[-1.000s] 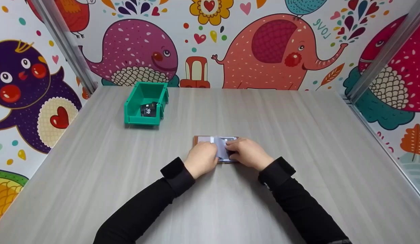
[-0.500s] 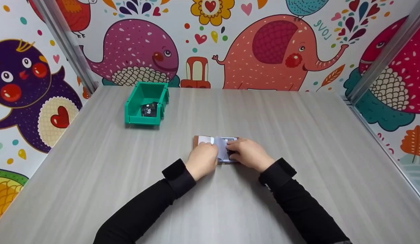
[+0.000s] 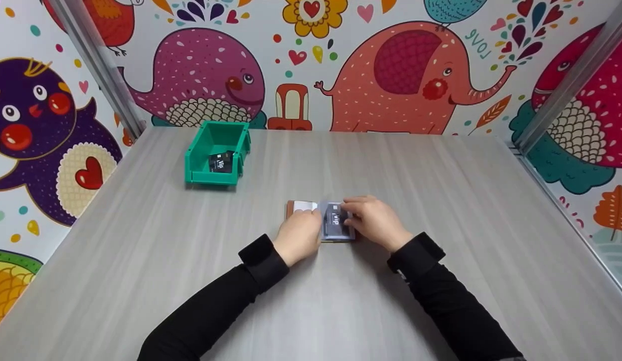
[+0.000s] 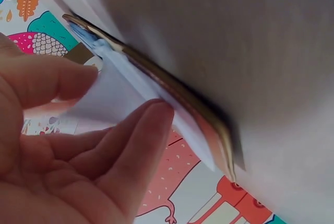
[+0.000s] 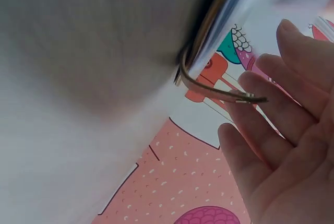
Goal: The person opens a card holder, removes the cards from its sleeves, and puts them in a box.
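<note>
"Half done, or further along than that?"

"Further, I'd guess. One VIP card point(image 3: 335, 226) looks tucked into a clear pocket point(image 3: 337, 238) on the right side of the brown card holder point(image 3: 290, 209), which lies spread on the table point(image 3: 441, 200). Can't tell if it's seated all the way, though."

"What's the left hand point(image 3: 298, 234) up to?"

"Fingers curled, and it seems to be pinching the clear pages point(image 4: 109, 96) toward the left half. My read: so they don't flop over the card."

"And the right hand point(image 3: 376, 220)?"

"Not gripping anything that I can see. It's loose, fingers spread and a bit bent, right by the card's outer edge. From the right wrist you get the snap strap point(image 5: 214, 91) next to the fingers, touching or not, no idea. I'd call that insert pretty much done, maybe a nudge short."

"So what's left?"

"At least one more dark card point(image 3: 221, 162) sits in the green bin point(image 3: 210, 178), well apart from the holder. If it's meant to go in too, that's not done. Strap's unfastened as well, so no closing up yet."
</note>
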Motion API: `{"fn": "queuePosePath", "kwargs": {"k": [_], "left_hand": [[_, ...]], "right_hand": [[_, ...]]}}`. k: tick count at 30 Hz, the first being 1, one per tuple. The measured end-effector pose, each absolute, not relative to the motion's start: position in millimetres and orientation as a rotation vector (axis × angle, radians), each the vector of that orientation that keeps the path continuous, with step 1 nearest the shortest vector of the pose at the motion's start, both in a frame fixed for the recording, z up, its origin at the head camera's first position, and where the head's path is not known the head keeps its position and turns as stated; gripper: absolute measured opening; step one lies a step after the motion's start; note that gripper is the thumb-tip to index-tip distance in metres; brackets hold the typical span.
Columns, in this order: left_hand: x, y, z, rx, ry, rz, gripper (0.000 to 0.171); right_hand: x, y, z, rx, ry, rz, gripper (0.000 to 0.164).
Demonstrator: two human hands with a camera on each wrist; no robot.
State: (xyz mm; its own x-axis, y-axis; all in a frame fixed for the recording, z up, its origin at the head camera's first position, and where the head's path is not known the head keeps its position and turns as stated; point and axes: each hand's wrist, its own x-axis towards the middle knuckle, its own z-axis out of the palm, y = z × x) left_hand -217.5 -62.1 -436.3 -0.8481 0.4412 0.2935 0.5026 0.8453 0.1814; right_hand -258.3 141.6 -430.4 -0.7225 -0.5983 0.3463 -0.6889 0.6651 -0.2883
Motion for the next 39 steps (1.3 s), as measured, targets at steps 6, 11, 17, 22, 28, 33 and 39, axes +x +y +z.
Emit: {"fn": "queuePosePath", "kwargs": {"k": [6,11,17,22,28,33,39], "left_hand": [[-220,-66,-432,-0.691,-2.850,-0.550,0.028],[-222,-73,-430,-0.642,-2.865,-0.733,0.026],[-226,-82,-429,-0.512,-2.874,-0.792,0.029],[-229,-89,-429,-0.396,-2.897,-0.842,0.028],[-236,-95,-430,-0.348,-2.890,-0.814,0.028],[-239,-97,-431,-0.305,-2.914,-0.825,0.026],[-241,-99,-432,-0.323,-2.925,-0.815,0.027]], "right_hand": [[-259,142,-429,1.020,-2.698,0.609,0.034],[-259,142,-430,1.012,-2.715,0.595,0.036],[-259,142,-430,0.999,-2.737,0.558,0.037],[-260,143,-432,0.993,-2.771,0.544,0.038],[-260,143,-432,0.981,-2.815,0.543,0.039],[-259,143,-432,0.988,-2.822,0.526,0.041],[-260,143,-433,0.998,-2.838,0.486,0.041]]}}
